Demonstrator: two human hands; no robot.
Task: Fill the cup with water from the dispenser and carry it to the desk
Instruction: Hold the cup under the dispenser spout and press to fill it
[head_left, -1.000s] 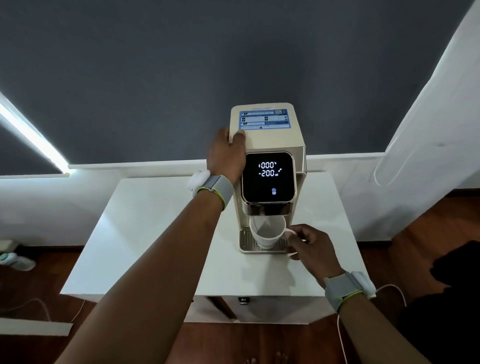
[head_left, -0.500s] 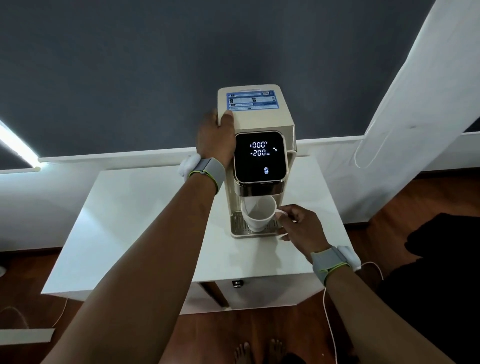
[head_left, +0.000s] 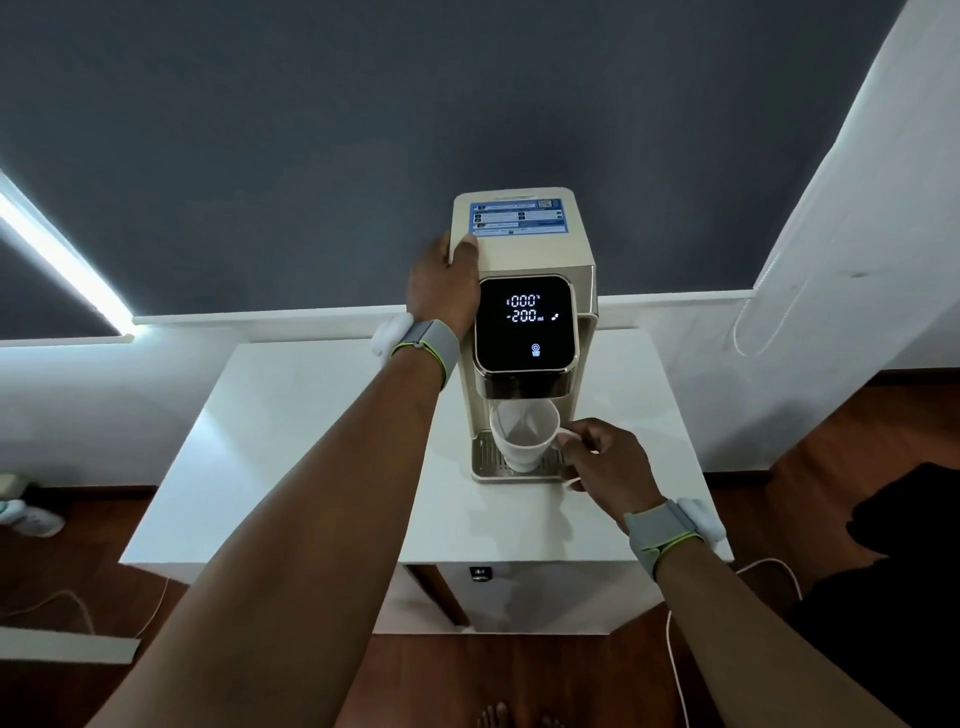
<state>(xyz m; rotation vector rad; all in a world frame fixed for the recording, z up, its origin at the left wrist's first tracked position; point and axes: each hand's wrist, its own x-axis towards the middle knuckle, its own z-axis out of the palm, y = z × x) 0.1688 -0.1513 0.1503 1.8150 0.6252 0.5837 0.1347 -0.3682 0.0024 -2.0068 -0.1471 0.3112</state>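
A cream water dispenser (head_left: 540, 249) stands on a white table (head_left: 311, 441); its black screen (head_left: 525, 322) reads 200 ml. A white cup (head_left: 522, 439) stands upright on the metal drip tray (head_left: 485, 457) under the spout. My right hand (head_left: 605, 467) grips the cup's handle from the right. My left hand (head_left: 444, 283) clasps the dispenser's upper left edge, thumb on its top. Whether water is flowing I cannot tell.
A dark wall rises behind the table, with a white curtain (head_left: 852, 234) and looped cord at right. Wooden floor lies around, with white cables (head_left: 675, 649), a dark mass (head_left: 893, 571) at lower right and a white shoe (head_left: 31, 519) at left.
Only the view has shifted as my head moved. Both hands keep their holds and the cup stays on the tray.
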